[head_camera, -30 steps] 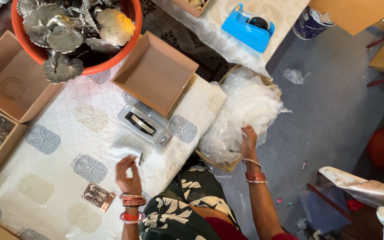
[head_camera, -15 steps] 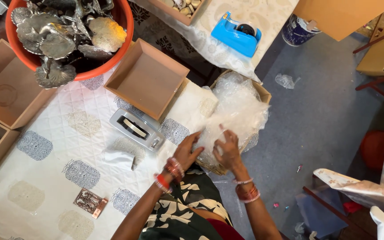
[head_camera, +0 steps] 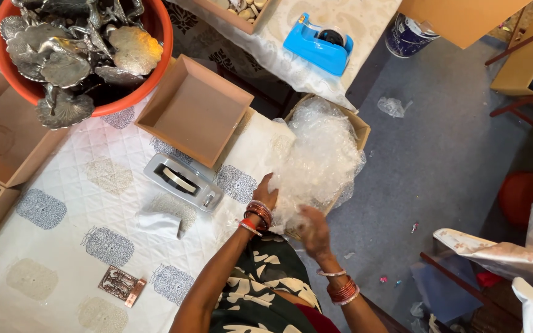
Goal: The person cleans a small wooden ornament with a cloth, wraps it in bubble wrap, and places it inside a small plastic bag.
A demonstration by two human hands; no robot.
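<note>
Both hands are in the heap of clear crumpled bubble wrap (head_camera: 319, 157) that fills an open brown cardboard carton (head_camera: 360, 126) at the right edge of the table. The left hand (head_camera: 268, 192), bangles at the wrist, lies against the near left side of the heap, fingers buried in the plastic; whether it grips cannot be told. The right hand (head_camera: 314, 229) is blurred at the near edge of the heap, fingers curled into the film; a firm grasp cannot be confirmed. Most of the carton is hidden by its contents. Just left of the left hand, a grey metal tape dispenser (head_camera: 183, 182) lies on the white quilted tablecloth (head_camera: 63, 246), with a small white folded piece (head_camera: 158, 223) near it. An empty shallow brown cardboard box (head_camera: 194, 111) sits farther off. At far left, an orange plastic tub (head_camera: 149, 83) of silver-coloured metal leaf-shaped pieces (head_camera: 72, 52) is cut off by the frame. A blue plastic tape dispenser (head_camera: 318, 44) rests on the far table.
</note>
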